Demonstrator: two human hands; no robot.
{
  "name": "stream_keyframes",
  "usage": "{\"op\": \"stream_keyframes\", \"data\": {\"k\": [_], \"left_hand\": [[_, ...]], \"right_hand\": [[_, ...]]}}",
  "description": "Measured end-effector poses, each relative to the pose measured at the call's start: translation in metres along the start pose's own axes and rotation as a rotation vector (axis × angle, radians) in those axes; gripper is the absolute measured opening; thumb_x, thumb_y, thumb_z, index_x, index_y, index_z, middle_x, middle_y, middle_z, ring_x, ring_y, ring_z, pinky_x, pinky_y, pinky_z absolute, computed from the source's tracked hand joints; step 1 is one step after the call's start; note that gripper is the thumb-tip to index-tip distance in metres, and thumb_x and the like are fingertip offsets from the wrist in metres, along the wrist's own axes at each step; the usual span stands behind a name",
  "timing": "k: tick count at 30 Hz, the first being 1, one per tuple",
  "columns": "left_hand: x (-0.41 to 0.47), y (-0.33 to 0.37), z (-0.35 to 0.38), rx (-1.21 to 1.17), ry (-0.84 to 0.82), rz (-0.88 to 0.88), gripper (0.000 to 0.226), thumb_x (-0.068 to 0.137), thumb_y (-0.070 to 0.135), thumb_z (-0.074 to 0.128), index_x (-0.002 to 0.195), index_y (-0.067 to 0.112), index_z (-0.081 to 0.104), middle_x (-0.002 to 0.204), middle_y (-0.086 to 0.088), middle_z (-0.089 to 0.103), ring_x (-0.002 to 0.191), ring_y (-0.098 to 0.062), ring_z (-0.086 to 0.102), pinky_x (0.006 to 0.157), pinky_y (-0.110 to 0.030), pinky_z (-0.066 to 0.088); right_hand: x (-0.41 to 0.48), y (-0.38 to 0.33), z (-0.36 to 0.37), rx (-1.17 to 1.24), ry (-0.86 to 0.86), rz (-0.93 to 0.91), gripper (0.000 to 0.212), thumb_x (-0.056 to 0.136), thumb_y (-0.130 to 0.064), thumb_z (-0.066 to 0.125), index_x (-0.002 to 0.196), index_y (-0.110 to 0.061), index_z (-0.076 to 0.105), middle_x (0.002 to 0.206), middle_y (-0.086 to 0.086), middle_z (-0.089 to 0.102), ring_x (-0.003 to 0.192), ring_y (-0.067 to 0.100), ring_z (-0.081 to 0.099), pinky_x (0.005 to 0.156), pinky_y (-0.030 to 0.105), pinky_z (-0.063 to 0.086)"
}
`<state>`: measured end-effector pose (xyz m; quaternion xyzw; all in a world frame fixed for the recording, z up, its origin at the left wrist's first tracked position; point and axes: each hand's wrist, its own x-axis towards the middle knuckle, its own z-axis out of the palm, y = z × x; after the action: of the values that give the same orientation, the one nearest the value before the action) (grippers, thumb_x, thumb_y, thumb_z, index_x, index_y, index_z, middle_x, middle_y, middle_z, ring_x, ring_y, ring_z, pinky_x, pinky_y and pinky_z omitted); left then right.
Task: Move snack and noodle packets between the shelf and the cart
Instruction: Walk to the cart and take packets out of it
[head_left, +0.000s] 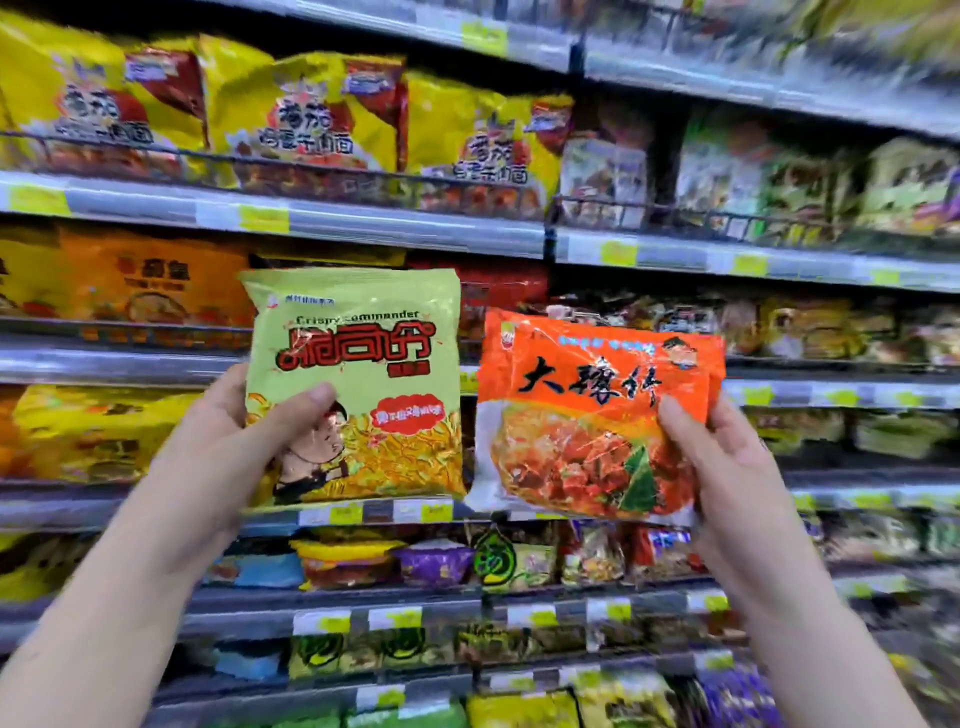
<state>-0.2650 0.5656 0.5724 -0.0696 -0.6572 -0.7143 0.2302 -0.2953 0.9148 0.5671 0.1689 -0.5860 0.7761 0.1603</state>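
Observation:
My left hand (244, 441) grips a light green snack packet (363, 364) by its lower left corner, thumb across the front. My right hand (727, 457) holds an orange noodle packet (587, 395) by its right edge, thumb on the front. Both packets are upright, side by side and nearly touching, raised in front of the middle shelves (405, 228). No cart is in view.
Store shelves fill the view, with yellow noodle bags (306, 119) on an upper tier, orange bags (150, 280) at left, green and brown packs (810, 176) at right, and bowl noodles (353, 561) lower down. Price tag rails (363, 618) front each tier.

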Motion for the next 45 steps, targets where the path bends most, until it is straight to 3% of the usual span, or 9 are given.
{"op": "stream_keyframes", "data": {"k": [8, 11, 14, 18, 22, 28, 34, 40, 45], "left_hand": [[-0.011, 0.012, 0.169, -0.097, -0.148, 0.019, 0.04, 0.058, 0.049, 0.083, 0.097, 0.042, 0.077, 0.1, -0.001, 0.081, 0.078, -0.012, 0.078, 0.062, -0.026, 0.062], [-0.013, 0.016, 0.219, -0.1, -0.19, 0.015, 0.047, 0.063, 0.048, 0.083, 0.108, 0.036, 0.073, 0.107, -0.001, 0.08, 0.09, -0.018, 0.079, 0.079, -0.041, 0.058], [-0.011, 0.021, 0.263, -0.109, -0.243, 0.026, 0.044, 0.063, 0.05, 0.083, 0.105, 0.042, 0.074, 0.109, 0.001, 0.08, 0.095, -0.019, 0.078, 0.083, -0.042, 0.054], [0.003, 0.028, 0.322, -0.126, -0.309, 0.056, 0.045, 0.061, 0.051, 0.084, 0.105, 0.044, 0.074, 0.11, 0.005, 0.08, 0.096, -0.015, 0.078, 0.086, -0.038, 0.054], [0.029, 0.024, 0.379, -0.143, -0.347, 0.088, 0.038, 0.063, 0.048, 0.086, 0.098, 0.04, 0.076, 0.104, 0.002, 0.081, 0.086, -0.012, 0.079, 0.067, -0.021, 0.06], [0.082, 0.0, 0.449, -0.143, -0.364, 0.109, 0.039, 0.069, 0.045, 0.09, 0.104, 0.035, 0.075, 0.106, 0.0, 0.081, 0.093, -0.02, 0.079, 0.074, -0.028, 0.062], [0.144, -0.008, 0.504, -0.162, -0.306, 0.134, 0.035, 0.065, 0.043, 0.085, 0.098, 0.036, 0.075, 0.102, 0.001, 0.081, 0.083, -0.014, 0.079, 0.061, -0.018, 0.058], [0.192, -0.005, 0.554, -0.034, -0.239, 0.159, 0.054, 0.067, 0.045, 0.082, 0.116, 0.027, 0.068, 0.104, 0.0, 0.081, 0.09, -0.019, 0.079, 0.083, -0.04, 0.058], [0.193, -0.003, 0.585, 0.06, -0.164, 0.134, 0.046, 0.069, 0.044, 0.08, 0.11, 0.028, 0.068, 0.099, 0.001, 0.081, 0.085, -0.019, 0.079, 0.083, -0.042, 0.058]], "right_hand": [[-0.003, -0.082, -0.146, -0.051, 0.125, -0.075, 0.034, 0.089, -0.03, 0.068, 0.122, -0.019, 0.072, 0.122, 0.008, 0.077, 0.104, 0.019, 0.076, 0.081, 0.033, 0.063], [-0.003, -0.107, -0.19, -0.111, 0.15, -0.062, 0.04, 0.089, -0.037, 0.07, 0.128, -0.027, 0.069, 0.126, 0.002, 0.076, 0.115, 0.023, 0.073, 0.093, 0.048, 0.062], [0.002, -0.128, -0.228, -0.115, 0.198, -0.096, 0.045, 0.088, -0.037, 0.07, 0.131, -0.024, 0.067, 0.127, 0.002, 0.076, 0.118, 0.023, 0.071, 0.102, 0.048, 0.056], [0.011, -0.148, -0.273, -0.122, 0.264, -0.149, 0.044, 0.09, -0.035, 0.069, 0.132, -0.023, 0.066, 0.126, 0.001, 0.076, 0.118, 0.023, 0.072, 0.094, 0.041, 0.061], [0.03, -0.156, -0.318, -0.125, 0.3, -0.175, 0.033, 0.101, -0.028, 0.063, 0.134, -0.021, 0.064, 0.127, 0.003, 0.075, 0.116, 0.022, 0.073, 0.092, 0.04, 0.062], [0.089, -0.157, -0.378, -0.174, 0.298, -0.219, 0.031, 0.102, -0.028, 0.062, 0.132, -0.021, 0.065, 0.124, 0.001, 0.077, 0.112, 0.018, 0.074, 0.079, 0.028, 0.063], [0.189, -0.149, -0.421, -0.171, 0.25, -0.223, 0.033, 0.097, -0.033, 0.066, 0.129, -0.024, 0.068, 0.124, 0.001, 0.077, 0.114, 0.021, 0.074, 0.092, 0.042, 0.061], [0.268, -0.139, -0.458, -0.104, 0.147, -0.234, 0.031, 0.095, -0.035, 0.068, 0.125, -0.025, 0.071, 0.124, 0.004, 0.077, 0.111, 0.023, 0.075, 0.078, 0.039, 0.064], [0.317, -0.134, -0.485, -0.029, 0.051, -0.232, 0.029, 0.1, -0.034, 0.067, 0.128, -0.026, 0.07, 0.126, 0.005, 0.076, 0.109, 0.024, 0.076, 0.072, 0.04, 0.065]]}}
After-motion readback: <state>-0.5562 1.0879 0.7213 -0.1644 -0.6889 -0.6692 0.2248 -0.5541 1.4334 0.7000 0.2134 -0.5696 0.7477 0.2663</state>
